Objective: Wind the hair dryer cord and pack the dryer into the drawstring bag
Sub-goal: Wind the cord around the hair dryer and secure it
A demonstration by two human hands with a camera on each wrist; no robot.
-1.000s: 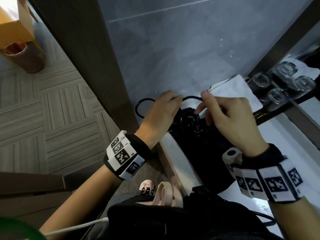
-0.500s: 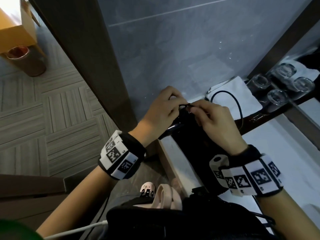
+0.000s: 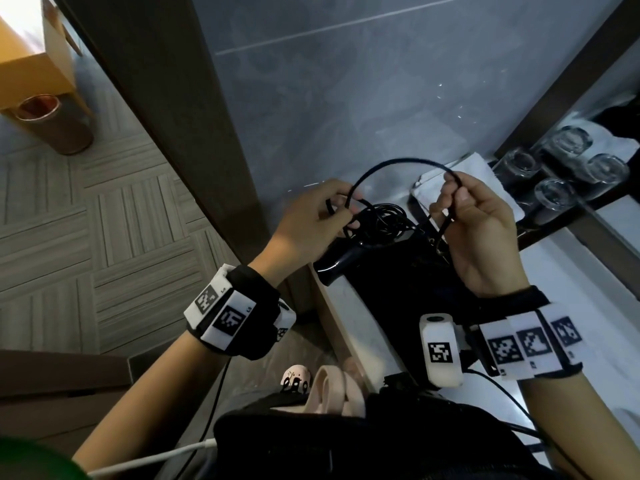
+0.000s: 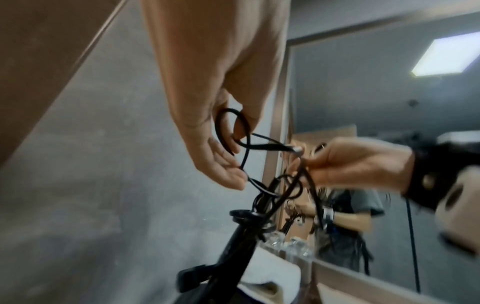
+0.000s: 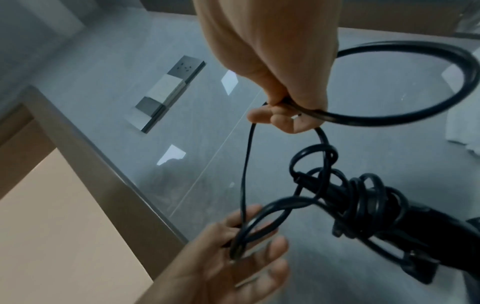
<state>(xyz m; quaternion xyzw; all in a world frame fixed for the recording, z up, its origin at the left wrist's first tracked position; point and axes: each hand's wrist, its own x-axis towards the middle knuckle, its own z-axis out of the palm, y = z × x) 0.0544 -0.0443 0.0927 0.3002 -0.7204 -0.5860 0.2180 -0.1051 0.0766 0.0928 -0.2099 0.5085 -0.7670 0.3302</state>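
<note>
Looking down in the head view: left hand [image 3: 311, 220] holds a small loop of the black cord [image 3: 398, 164], fingers curled round it; right hand [image 3: 481, 233] pinches the cord between thumb and fingertips, other fingers curled in. An arc of cord spans between both hands above the hair dryer [image 3: 349, 258], which lies at the counter [image 3: 346, 306] edge with several turns wound on its handle. Dark fabric under the dryer, cannot tell if it's the bag. Glasses [image 3: 554, 195] sit to the right by a white towel [image 3: 478, 171]. Left wrist view: left hand [image 4: 221, 102] has thumb and fingers loosely closed around a cord [image 4: 233, 127] loop; right hand [image 4: 350, 162] pinches the cord nearby; dryer [image 4: 233, 246] handle points up toward them. Right wrist view: right hand [image 5: 280, 72] grips the cord [image 5: 415, 115] in a closed pinch, big loop swinging right; left hand [image 5: 233, 257] below, fingers partly spread, cord strands crossing them; dryer [image 5: 389, 207] handle wrapped in coils at lower right. Wall socket [image 5: 168, 90] on the grey wall.
</note>
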